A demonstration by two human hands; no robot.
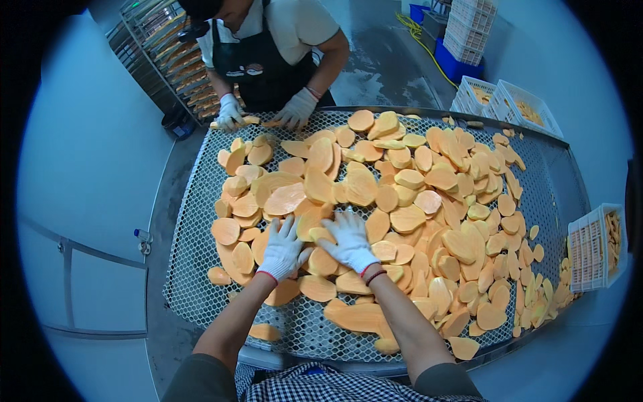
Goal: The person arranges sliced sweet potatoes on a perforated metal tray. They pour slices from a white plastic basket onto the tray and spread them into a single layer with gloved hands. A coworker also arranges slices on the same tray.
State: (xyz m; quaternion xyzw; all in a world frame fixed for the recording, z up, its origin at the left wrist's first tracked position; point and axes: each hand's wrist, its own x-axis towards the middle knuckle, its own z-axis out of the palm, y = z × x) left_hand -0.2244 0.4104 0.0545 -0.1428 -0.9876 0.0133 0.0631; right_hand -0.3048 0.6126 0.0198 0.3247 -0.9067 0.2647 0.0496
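Many pale orange slices [315, 288] of what looks like sweet potato lie piled across a wide metal mesh tray [187, 268]. My left hand [282, 251], in a white knit glove, rests on slices left of centre with its fingers apart, pointing away from me. Just to its right, my right hand [347, 244], gloved the same way, lies on the pile with spread fingers. An upright-leaning slice [309, 218] sits between the fingertips of both hands. Some fingertips are partly hidden among the slices.
A co-worker [268, 80] in a dark apron has gloved hands at the tray's far edge. A loaded rack [174, 67] stands behind them. White crates [522, 110] with slices sit at the far right, another crate [589, 248] at the near right, stacked baskets [469, 27] and a yellow hose [429, 47] behind.
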